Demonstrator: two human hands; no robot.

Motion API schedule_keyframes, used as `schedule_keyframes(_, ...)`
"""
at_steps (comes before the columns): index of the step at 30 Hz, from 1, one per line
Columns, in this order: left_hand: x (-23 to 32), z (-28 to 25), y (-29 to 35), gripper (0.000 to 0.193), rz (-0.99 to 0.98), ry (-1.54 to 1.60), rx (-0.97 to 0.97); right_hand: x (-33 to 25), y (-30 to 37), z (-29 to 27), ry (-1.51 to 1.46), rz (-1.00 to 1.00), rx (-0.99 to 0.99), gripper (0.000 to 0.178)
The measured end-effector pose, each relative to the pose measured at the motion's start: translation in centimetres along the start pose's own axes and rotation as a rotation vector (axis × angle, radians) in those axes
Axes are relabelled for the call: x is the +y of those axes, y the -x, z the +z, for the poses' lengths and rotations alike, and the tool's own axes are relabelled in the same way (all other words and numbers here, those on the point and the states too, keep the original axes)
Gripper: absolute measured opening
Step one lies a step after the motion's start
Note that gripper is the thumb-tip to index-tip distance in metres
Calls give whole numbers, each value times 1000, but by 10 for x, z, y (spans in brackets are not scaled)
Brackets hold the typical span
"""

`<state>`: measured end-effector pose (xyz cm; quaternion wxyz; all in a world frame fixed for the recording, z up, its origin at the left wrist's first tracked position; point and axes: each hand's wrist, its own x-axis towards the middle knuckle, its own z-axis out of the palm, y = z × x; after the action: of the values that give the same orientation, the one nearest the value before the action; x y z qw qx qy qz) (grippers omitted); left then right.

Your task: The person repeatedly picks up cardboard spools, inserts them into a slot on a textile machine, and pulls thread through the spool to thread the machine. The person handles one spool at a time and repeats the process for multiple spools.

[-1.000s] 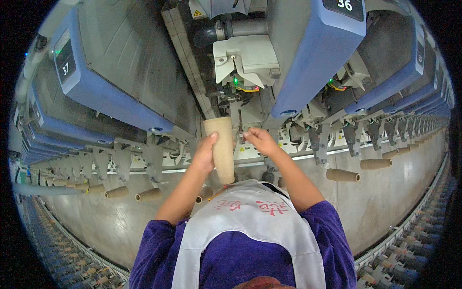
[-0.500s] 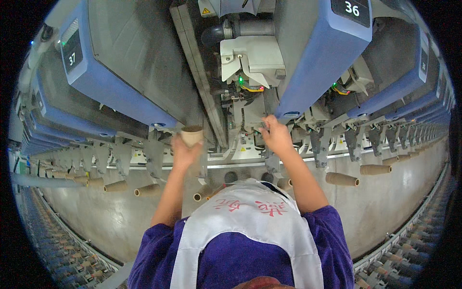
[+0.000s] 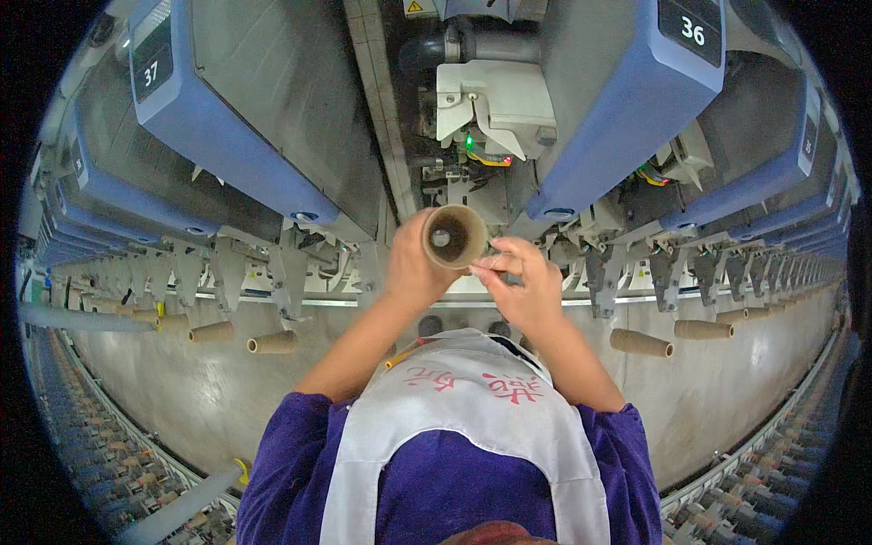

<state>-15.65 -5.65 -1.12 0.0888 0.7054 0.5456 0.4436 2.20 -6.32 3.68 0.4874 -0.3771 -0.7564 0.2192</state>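
Observation:
A brown cardboard yarn cone [image 3: 454, 238] is held in front of me, its wide mouth facing up toward the camera and its hollow inside showing. My left hand [image 3: 416, 265] is wrapped round its left side. At the cone's lower right rim, my right hand [image 3: 525, 289] has its thumb and fingers pinched together. A small dark piece shows between those fingers, too little of it to name; any thread there is too fine to make out. Behind the cone is the winding unit [image 3: 495, 100] with a white cover and a small green light.
Blue-edged grey machine panels [image 3: 227, 132] flank the unit on both sides. A row of brackets [image 3: 291, 282] runs along the front. Several bare cones [image 3: 641, 342] stick out below it on either side. A grey pipe [image 3: 86, 317] lies at far left.
My left hand has brought the cone rightward to the middle and tipped its mouth toward the camera. My right hand has come down from the machine to the cone's rim.

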Motion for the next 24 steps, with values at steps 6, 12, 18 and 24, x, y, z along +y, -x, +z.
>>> schedule_keyframes(6,7,11,-17,82,242,-11,60,-16,-7,-17,184,-222,-2,40)
schedule_keyframes(12,16,8,-9,83,242,-45,-173,5,-24,-39,238,-89,98,34)
schedule_keyframes(18,17,6,-5,83,151,-63,-232,12,-39,-92,213,0,542,22)
schedule_keyframes(24,14,-1,-5,84,54,-82,-220,6,-28,-125,600,-2,592,44)
